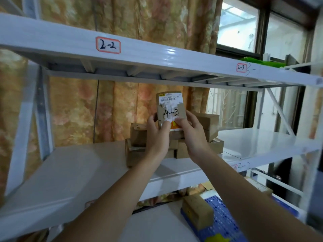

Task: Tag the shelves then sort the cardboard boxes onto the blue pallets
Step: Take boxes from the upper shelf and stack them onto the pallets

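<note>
Both hands hold up a small cardboard box point(170, 109) marked "4-3" with a barcode label, above the middle shelf point(78, 172). My left hand point(158, 135) grips its lower left side, and my right hand point(191, 131) grips its lower right, thumb on the front. Behind them a stack of several cardboard boxes point(139, 142) sits on the shelf. The upper shelf beam point(157, 58) carries tags "2-2" point(108, 45) and "2-3" point(241, 67). Below, a blue pallet point(225, 222) holds one cardboard box point(197, 211).
A patterned curtain point(122, 18) hangs behind the white rack. A window point(244, 27) is at the upper right. A green item point(262, 62) lies on the top shelf at the right. The rack's upright point(22, 130) stands at the left.
</note>
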`<control>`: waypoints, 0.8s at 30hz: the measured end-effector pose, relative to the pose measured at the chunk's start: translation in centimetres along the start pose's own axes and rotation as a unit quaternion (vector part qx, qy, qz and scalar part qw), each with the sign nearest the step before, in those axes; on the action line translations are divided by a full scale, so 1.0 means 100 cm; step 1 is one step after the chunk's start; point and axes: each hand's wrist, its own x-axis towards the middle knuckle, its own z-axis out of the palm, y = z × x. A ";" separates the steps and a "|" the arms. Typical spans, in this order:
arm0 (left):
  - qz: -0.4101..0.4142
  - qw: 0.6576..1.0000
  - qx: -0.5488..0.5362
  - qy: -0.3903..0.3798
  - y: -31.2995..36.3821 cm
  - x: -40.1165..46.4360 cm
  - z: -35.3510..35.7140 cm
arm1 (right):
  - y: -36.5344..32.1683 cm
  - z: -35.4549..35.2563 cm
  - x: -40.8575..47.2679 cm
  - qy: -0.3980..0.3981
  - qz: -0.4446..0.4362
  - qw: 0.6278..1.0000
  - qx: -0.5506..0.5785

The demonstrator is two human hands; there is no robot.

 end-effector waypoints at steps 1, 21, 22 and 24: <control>-0.003 1.000 -0.006 -0.018 -0.003 -0.004 0.004 | 0.001 -0.006 -0.005 -0.001 -0.008 1.000 -0.017; 0.015 0.983 0.036 -0.178 -0.060 -0.150 0.231 | 0.028 -0.264 -0.103 0.152 -0.007 0.981 -0.123; 0.009 0.982 0.036 -0.187 -0.066 -0.158 0.247 | 0.030 -0.283 -0.108 0.154 -0.005 0.980 -0.124; -0.007 0.978 0.040 -0.206 -0.078 -0.173 0.277 | 0.034 -0.319 -0.117 0.156 0.003 0.980 -0.125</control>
